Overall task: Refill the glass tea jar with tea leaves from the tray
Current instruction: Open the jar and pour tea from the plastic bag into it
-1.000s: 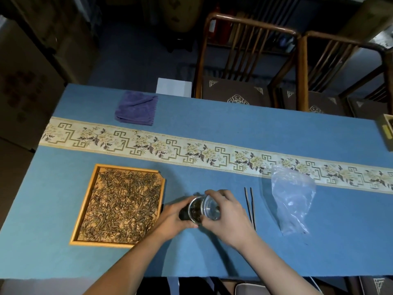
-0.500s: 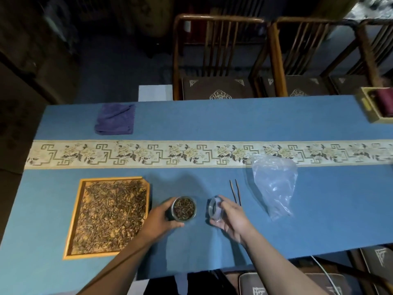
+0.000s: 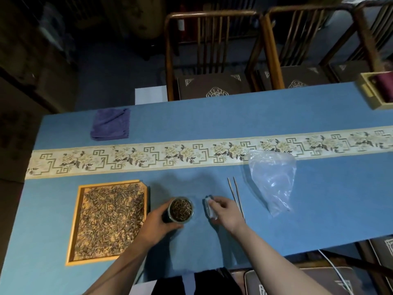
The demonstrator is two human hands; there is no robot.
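The glass tea jar (image 3: 180,209) stands upright and open on the blue tablecloth, with dark tea leaves inside. My left hand (image 3: 158,223) wraps around its left side. Its clear glass lid (image 3: 209,207) is held on edge in my right hand (image 3: 225,211), a short way right of the jar and low over the cloth. The wooden tray (image 3: 73,226) of loose tea leaves lies flat just left of the jar.
Thin wooden tongs (image 3: 235,194) lie right of my right hand, and a clear plastic bag (image 3: 273,179) beyond them. A folded purple cloth (image 3: 110,124) sits at the back left. A wooden box (image 3: 376,90) is at the far right. Wooden chairs (image 3: 212,60) stand behind the table.
My right hand took the lid off the jar and carried it to the right. The left hand kept hold of the jar, now upright. The camera view shifted right.
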